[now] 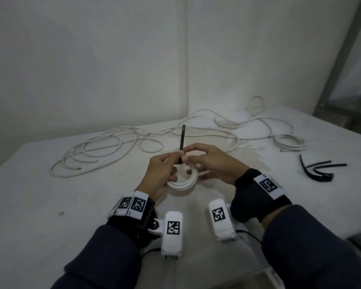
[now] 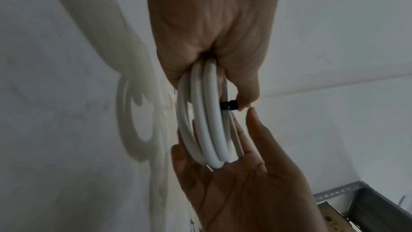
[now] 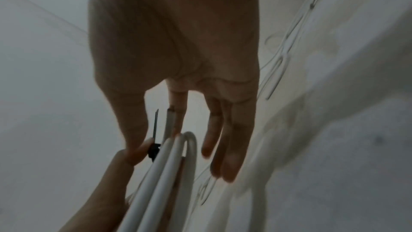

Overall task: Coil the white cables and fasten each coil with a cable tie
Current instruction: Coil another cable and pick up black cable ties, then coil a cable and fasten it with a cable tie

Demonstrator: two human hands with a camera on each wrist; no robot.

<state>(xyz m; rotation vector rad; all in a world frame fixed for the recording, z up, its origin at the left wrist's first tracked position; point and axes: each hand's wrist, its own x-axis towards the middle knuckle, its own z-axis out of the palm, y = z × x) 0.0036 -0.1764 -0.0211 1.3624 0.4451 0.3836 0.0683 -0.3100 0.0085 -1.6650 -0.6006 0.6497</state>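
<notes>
The counter (image 1: 50, 205) is a pale slab set into a wall corner. Loose white cables (image 1: 104, 147) sprawl along its far edge, a small coil already wound (image 1: 289, 140) lies toward the far right edge, and spare black ties (image 1: 319, 170) sit just nearer than that coil. Near the middle, both hands hold the coil in hand (image 1: 182, 183) up off the counter, with the cable tie (image 1: 182, 140) around its top strands and its long tail standing almost upright.

The step in hand looks like cinching the tie. To do it well, I would keep the turns stacked flat so none slips outside the loop, steady the tie's head against the bundle with one hand, and draw the tail straight through along its own line, not sideways, until the turns are snug but not crushed. The cut cable end by the right fingers should be tucked inside the loop before the last pull.

The left hand (image 1: 161, 174) reaches in from the near left edge, palm turned inward; its grip is closed, fingers curled round the coil's strands and thumb and forefinger pinching the tie's black head (image 2: 229, 106). The right hand (image 1: 213, 163) comes from the near right, arched over the coil's top. Its grip is loose: the fingers (image 3: 229, 147) run nearly straight alongside the coil, and the thumb tip meets the left thumb beside the head.
</notes>
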